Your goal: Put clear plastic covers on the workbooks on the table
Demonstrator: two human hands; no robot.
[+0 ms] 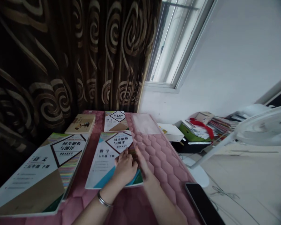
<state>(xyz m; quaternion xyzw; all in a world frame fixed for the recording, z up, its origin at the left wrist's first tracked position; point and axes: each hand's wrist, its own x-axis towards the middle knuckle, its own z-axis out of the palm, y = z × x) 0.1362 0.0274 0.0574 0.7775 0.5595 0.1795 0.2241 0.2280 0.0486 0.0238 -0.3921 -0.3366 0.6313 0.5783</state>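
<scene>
A white-and-blue workbook (100,167) with Chinese print lies flat on the pink quilted cover (162,157). My left hand (125,167), with a silver bangle on its wrist, rests over the book's right half. Its fingers are curled inward, and whatever they pinch is hidden. My right hand (144,167) stands on edge along the workbook's right side, fingers stretched out and touching that side. A small brownish patch (132,152) shows between both hands; I cannot tell whether it is cover print or a separate thing.
A larger workbook (37,175) lies left, a tan book (81,122) and another workbook (115,122) farther back. A black phone (202,203) sits at the right edge. Beyond stand a white fan (210,150), a white box (170,132) and piled papers (196,129). A patterned curtain (96,62) hangs behind.
</scene>
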